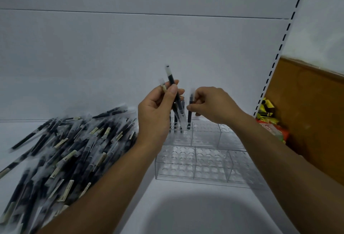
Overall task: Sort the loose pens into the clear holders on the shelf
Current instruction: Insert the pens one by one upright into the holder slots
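Note:
A big heap of loose black pens in clear wrappers lies on the white shelf at the left. Clear holders with round holes stand in two rows at the middle. My left hand grips a few pens, one pen sticking up above the fingers. My right hand pinches a single black pen upright, its lower end in a hole of the back-left holder. A few more pens stand in that holder, partly hidden by my left hand.
The white back wall rises behind the holders. A slotted upright and a brown board close off the right side. Colourful packets lie beside the holders at the right. A white rounded rim is near the front.

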